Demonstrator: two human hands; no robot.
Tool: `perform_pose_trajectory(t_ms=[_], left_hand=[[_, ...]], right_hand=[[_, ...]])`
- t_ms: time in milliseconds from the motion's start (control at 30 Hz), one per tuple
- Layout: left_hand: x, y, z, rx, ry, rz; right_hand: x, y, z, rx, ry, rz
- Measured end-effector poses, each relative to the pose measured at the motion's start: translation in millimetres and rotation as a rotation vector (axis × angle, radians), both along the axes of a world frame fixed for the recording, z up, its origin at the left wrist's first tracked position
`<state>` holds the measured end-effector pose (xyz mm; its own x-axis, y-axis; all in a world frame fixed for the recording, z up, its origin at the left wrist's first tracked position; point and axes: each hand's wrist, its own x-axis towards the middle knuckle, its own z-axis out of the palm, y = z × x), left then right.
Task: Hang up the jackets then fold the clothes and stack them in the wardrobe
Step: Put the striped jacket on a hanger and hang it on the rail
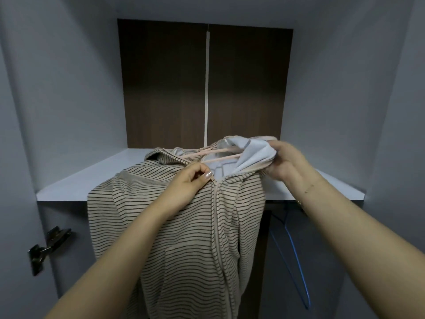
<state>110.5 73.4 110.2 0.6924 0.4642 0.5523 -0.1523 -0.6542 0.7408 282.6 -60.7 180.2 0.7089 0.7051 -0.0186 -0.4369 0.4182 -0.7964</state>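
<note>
1. The wardrobe stands open, with grey side walls and a dark brown back panel split by a pale vertical strip.
2. A pale shelf runs across the wardrobe; on its bare surface nothing shows but the top of the jacket.
3. The striped jacket, beige with thin dark lines, hangs down in front of the shelf edge at the middle, its collar and hood resting up on the shelf.
4. A pink hanger sits inside the jacket's neck, its bars showing across the opening.
5. The hood is turned out, so its white lining faces the camera.
6. The left hand has fingers curled, thumb and forefinger pinching the top of the zip at the collar.
7. The right hand has fingers curled round the hood's right edge, gripping the cloth.
8. Below the shelf on the right, a blue hanger hangs in the dark lower space, just beside the jacket and partly behind the right forearm.
9. A metal door hinge sits on the left wall below the shelf.
10. The hanging jacket hides the middle of the lower space.
</note>
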Motion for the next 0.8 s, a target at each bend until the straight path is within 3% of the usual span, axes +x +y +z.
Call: perform_pose_trajectory(t_ms=[67, 133, 200, 233, 300, 367, 433, 500, 567, 633, 700, 800], left_hand=[[2.5, 0.0, -0.8, 0.031, -0.013, 0.013], [2.8, 2.5, -1.6, -0.062, -0.046, -0.005], [0.2, 6.5, -3.2, -0.214, -0.084, -0.043], [-1.3, 8.4, -4.0, -0.274, -0.1, -0.064], [-3.4, 11.9, -5.6, -0.342, -0.119, -0.085], [-4.3, 12.9, -6.1, -0.347, -0.119, -0.076], [-4.4, 12.5, -5.7, -0.341, -0.113, -0.063], [-4.4, 11.3, -4.3, -0.32, -0.099, -0.035], [-3.7, 9.3, -2.4, -0.268, -0.076, 0.002], [-2.0, 7.8, -0.7, -0.203, -0.043, 0.036], [-0.6, 4.5, 1.0, -0.164, -0.006, 0.056], [1.0, -0.2, 3.6, -0.17, -0.003, 0.06]], right_hand=[[1.2, 11.0, 11.5, -0.053, -0.579, -0.506], [-5.2, 18.6, 24.8, -0.211, -1.269, -0.854], [-11.2, 29.6, 36.7, -0.415, -1.761, -0.899], [-12.5, 36.5, 40.2, -0.506, -1.869, -0.78], [-14.2, 45.8, 38.8, -0.697, -1.872, -0.348], [-12.2, 44.5, 29.5, -0.862, -1.684, 0.134], [-9.0, 34.8, 18.0, -0.823, -1.515, 0.303], [-6.3, 24.6, 6.0, -0.585, -1.397, 0.132], [-7.9, 11.9, -8.2, -0.321, -1.338, -0.209], [-16.6, -4.2, -26.0, -0.191, -1.341, -0.48], [-31.7, -15.9, -47.2, -0.273, -1.424, -0.533], [-63.2, -13.4, -74.7, -0.642, -1.682, -0.51]])
